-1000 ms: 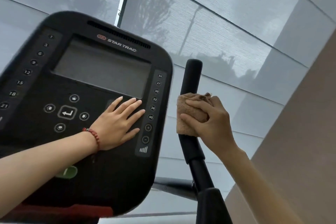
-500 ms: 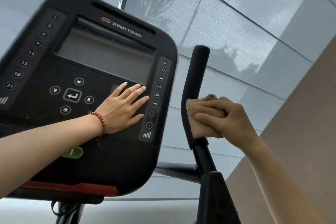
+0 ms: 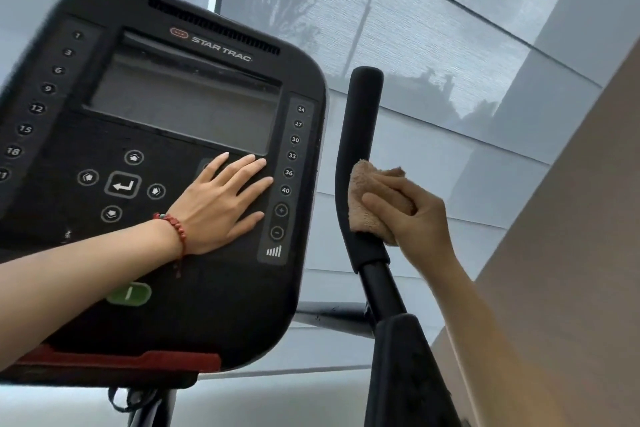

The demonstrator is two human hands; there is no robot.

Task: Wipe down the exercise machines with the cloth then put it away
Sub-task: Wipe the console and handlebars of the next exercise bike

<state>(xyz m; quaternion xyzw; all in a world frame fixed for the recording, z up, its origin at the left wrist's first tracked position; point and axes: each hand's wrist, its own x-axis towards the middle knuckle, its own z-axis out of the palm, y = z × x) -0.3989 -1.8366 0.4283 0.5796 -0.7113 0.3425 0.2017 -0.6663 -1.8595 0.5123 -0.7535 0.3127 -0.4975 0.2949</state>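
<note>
Fingers of the right hand are seen curled tightly over a bunched tan cloth, which is pressed against the right side of a black padded handlebar at its lower bend, just above the point where the padding ends and a bare black post begins. Across the gap, the fingers of the left hand are spread wide and laid flat on the exercise machine's console, nothing being held; the fingertips are placed just beneath the grey display and beside a column of numbered buttons. A red beaded bracelet is worn at the left wrist. Arrow keys and an enter key are visible left of the palm, and a green button is partly covered by the forearm. The "STAR TRAC" name is printed above the display. Grey window blinds are seen behind the machine, and a beige wall at right.
</note>
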